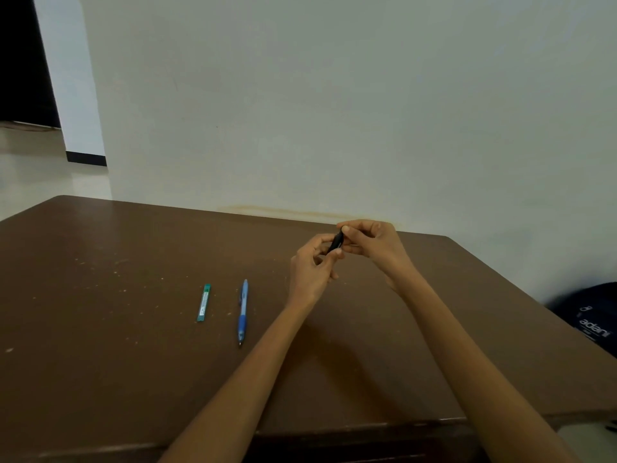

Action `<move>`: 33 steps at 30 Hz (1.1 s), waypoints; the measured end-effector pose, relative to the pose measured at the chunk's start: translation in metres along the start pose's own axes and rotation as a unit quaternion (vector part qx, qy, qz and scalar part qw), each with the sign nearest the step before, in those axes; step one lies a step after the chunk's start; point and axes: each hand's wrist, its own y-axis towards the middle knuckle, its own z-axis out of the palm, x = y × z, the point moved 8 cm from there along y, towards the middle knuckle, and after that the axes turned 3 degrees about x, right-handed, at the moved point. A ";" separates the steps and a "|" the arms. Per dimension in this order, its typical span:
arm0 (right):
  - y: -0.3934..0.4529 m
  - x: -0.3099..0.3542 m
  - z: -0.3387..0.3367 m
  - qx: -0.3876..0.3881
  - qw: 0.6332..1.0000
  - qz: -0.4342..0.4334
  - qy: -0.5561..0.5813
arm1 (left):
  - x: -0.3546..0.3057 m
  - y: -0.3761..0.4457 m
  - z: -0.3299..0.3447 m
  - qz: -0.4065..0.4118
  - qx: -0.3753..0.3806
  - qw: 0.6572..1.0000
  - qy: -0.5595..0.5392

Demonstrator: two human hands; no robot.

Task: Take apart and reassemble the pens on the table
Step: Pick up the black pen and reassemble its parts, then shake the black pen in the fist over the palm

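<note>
Both hands are raised above the brown table point(133, 329), right of its middle, and meet around a short black pen point(336, 242). My left hand point(312, 272) pinches its lower end between thumb and fingers. My right hand point(372, 243) grips its upper end from the right. Most of the black pen is hidden by the fingers, so I cannot tell whether it is whole or in parts. A blue pen point(242, 310) lies on the table to the left of my left forearm, tip toward me. Farther left lies a slim green stick-like case point(204, 302).
A pale wall stands right behind the table's far edge. A dark bag with white lettering point(591, 315) sits beyond the table's right edge. At the far left, a floor and a dark doorway show past the table corner.
</note>
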 end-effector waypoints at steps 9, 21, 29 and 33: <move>-0.005 -0.006 0.008 -0.021 0.999 -0.013 -0.038 | 0.010 0.001 0.000 -0.037 -0.006 0.999 -0.013; 0.032 0.005 0.021 -0.095 0.901 -0.015 0.422 | 0.065 -0.001 -0.009 -0.248 -0.092 0.772 -0.578; 0.063 0.008 0.062 -0.092 0.863 0.053 0.494 | 0.061 0.004 -0.018 -0.217 -0.094 0.710 -0.664; 0.064 0.005 0.071 -0.080 0.861 0.055 0.499 | 0.061 0.004 -0.019 -0.219 -0.088 0.690 -0.684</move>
